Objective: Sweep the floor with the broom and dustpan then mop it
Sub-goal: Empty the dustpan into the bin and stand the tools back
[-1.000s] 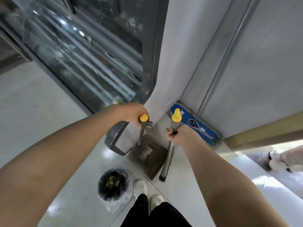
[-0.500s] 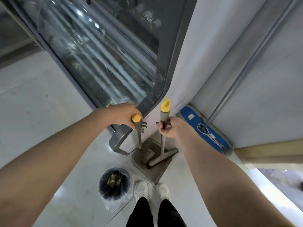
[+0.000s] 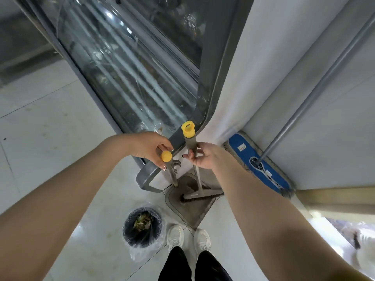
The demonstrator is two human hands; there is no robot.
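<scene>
My left hand [image 3: 149, 148] pinches the yellow-capped top of the grey dustpan's handle [image 3: 169, 165]. The dustpan [image 3: 192, 211] stands on the floor just ahead of my white shoes. My right hand [image 3: 204, 157] grips the grey broom handle [image 3: 190, 142] below its yellow ring cap. The broom stands upright, its bristle head [image 3: 203, 196] resting inside the dustpan. A flat mop with a blue pad [image 3: 257, 165] and a long metal pole [image 3: 316, 92] leans against the white wall to the right.
A black bin [image 3: 143, 227] lined with clear plastic holds debris, left of my shoes [image 3: 187, 237]. A glass display cabinet [image 3: 129, 63] with a grey frame rises ahead. White tiled floor [image 3: 46, 122] spreads to the left. A low wooden ledge [image 3: 334, 192] runs at the right.
The broom has swung upright and its head has moved into the dustpan. My right hand has risen with the handle. The view has shifted closer to the cabinet and wall.
</scene>
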